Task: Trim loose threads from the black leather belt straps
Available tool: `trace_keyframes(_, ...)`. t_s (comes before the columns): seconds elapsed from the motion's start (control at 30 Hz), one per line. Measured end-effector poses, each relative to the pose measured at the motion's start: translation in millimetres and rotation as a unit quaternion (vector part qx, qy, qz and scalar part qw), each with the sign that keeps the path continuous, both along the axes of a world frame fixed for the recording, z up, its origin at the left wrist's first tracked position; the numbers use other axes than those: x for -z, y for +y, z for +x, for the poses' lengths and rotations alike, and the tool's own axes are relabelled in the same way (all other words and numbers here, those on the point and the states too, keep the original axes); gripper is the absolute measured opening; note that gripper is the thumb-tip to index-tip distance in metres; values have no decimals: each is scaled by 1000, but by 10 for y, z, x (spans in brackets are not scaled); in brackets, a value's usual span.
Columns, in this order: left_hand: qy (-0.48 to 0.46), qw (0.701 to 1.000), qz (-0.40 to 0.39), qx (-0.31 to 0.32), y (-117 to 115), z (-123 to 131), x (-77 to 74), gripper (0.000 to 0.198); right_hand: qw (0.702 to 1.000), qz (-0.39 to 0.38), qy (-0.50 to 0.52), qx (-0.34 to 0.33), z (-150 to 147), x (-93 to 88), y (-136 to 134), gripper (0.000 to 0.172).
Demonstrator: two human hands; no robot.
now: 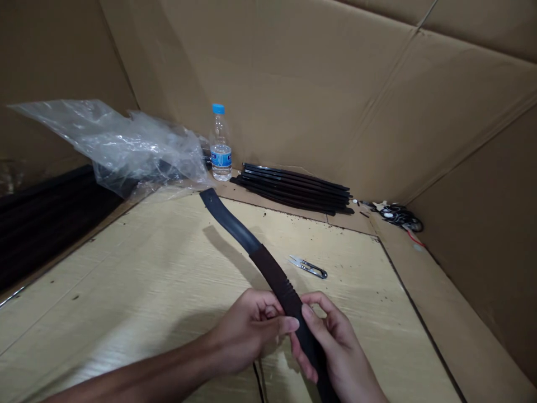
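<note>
A long flat dark strap [272, 270] runs from the lower right up to the left across the view. Its far end is smooth and bluish-grey; the nearer part is covered by a dark brown sleeve with gathered ridges partway along. My left hand [255, 324] pinches the covered part from the left, thumb on top. On the other side my right hand [331, 336] grips the same part, its thumb along the edge and some fingers underneath. The near end passes out of view at the bottom. Small thread snips [308, 267] lie on the table beyond my hands.
Several dark strips [293, 187] lie stacked at the back, beside a water bottle [221, 145]. Crumpled clear plastic [138, 148] covers part of a dark pile [50, 218] at left. Tangled cords [398, 215] lie at back right. Cardboard walls [293, 84] enclose the wooden table [138, 263].
</note>
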State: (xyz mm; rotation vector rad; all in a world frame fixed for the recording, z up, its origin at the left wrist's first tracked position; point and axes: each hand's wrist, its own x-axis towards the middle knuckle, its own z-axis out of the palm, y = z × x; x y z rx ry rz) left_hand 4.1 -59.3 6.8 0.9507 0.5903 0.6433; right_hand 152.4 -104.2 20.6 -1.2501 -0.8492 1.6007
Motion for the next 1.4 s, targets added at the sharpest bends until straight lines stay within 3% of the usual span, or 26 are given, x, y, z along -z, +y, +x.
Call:
trace_keyframes(0.27, -35, 999, -1, -2, -41, 58, -10, 28, 999, 15, -50, -9, 22, 9, -1, 46)
trace_keyframes(0.53, 7, 997, 2, -75, -108, 61, 8, 40, 997, 1, -77, -15, 0, -35, 2, 51)
trace_keyframes(0.73, 41, 996, 18, -78, -92, 23, -28, 36, 995, -27, -91, -22, 29, -46, -1, 52)
trace_keyframes(0.9, -47, 999, 12, -20, -111, 65, -15, 37, 996, -4, -63, -59, 73, -117, 30, 45)
trace_keyframes(1.2, -85, 996, -12, -38, -167, 123, -71, 32, 994, -11, -101, -49, 53, -137, 19, 50)
trace_keyframes(1.4, -70, 993, -11, -89, -216, 154, 17, 26, 992, -25, -123, -34, 46, -140, 27, 54)
